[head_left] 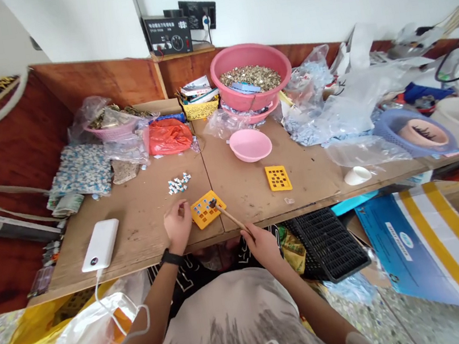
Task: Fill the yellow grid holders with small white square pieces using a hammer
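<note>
My right hand [261, 243] is closed around the light wooden handle of a slim stick-like tool [232, 217]. Its small dark head rests over a yellow tray with square pockets [207, 215]; I cannot tell whether it is a brush or a hammer. Small blue and white pieces sit in some of the pockets. At the tray's left edge is my left hand [178, 223], wearing a black wristband, with its fingers curled in; anything between them is hidden. Just beyond lies a loose pile of small blue-and-white pieces [179, 183].
A second yellow tray [278, 178] and a pink bowl [250, 145] stand to the right. Farther back is a large pink basin [255, 96] of metal pieces. A white power bank [100, 244] lies at left, its cable over the edge. A white cup [357, 176] lies at right.
</note>
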Motion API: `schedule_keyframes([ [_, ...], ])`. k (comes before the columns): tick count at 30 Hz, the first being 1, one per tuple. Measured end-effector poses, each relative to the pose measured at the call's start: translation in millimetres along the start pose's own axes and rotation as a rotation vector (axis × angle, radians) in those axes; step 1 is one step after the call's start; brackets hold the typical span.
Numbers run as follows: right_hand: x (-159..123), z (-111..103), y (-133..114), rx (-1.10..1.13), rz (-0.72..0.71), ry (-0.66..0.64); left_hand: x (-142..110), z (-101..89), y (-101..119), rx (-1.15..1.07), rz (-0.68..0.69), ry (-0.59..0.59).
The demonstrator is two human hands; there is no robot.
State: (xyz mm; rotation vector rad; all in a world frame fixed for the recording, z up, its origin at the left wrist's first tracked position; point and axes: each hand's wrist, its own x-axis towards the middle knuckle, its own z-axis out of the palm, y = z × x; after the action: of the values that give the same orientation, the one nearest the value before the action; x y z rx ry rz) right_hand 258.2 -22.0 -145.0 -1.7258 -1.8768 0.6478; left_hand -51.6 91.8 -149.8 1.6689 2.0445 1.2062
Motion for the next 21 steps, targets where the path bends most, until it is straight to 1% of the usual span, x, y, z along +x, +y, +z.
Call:
schedule_keyframes([
  [2, 0.1, 3.9, 5.8, 0.053, -0.008, 0.013, 15.0, -8.2, -15.3, 0.015, -0.117, 0.021],
  [3, -0.4, 5.7, 8.5, 0.093, -0.002, 0.026, 22.5, -11.8, -22.7, 0.034, -0.154, 0.031],
  [5, -1.8, 9.8, 13.0, 0.167, 0.032, 0.060, 36.9, -17.3, -35.5, 0.075, -0.166, 0.035],
  [6, -2.3, 12.0, 14.9, 0.194, 0.055, 0.078, 43.6, -18.9, -40.2, 0.086, -0.143, 0.024],
  [8, -2.6, 16.5, 17.9, 0.229, 0.092, 0.113, 56.0, -20.1, -46.0, 0.087, -0.036, -0.032],
  [10, -2.0, 20.0, 20.0, 0.252, 0.110, 0.130, 67.5, -19.1, -47.3, 0.082, 0.102, -0.100],
  [12, -0.9, 21.8, 21.3, 0.267, 0.114, 0.126, 77.5, -16.5, -45.6, 0.102, 0.195, -0.126],
  [14, 0.0, 22.1, 21.8, 0.271, 0.111, 0.115, 85.4, -13.1, -42.6, 0.156, 0.222, -0.118],
  [16, 0.6, 22.0, 21.6, 0.263, 0.109, 0.117, 90.7, -9.6, -39.4, 0.228, 0.219, -0.118],
  [21, 1.1, 22.3, 19.7, 0.240, 0.120, 0.146, 95.0, -6.1, -33.5, 0.391, 0.191, -0.140],
])
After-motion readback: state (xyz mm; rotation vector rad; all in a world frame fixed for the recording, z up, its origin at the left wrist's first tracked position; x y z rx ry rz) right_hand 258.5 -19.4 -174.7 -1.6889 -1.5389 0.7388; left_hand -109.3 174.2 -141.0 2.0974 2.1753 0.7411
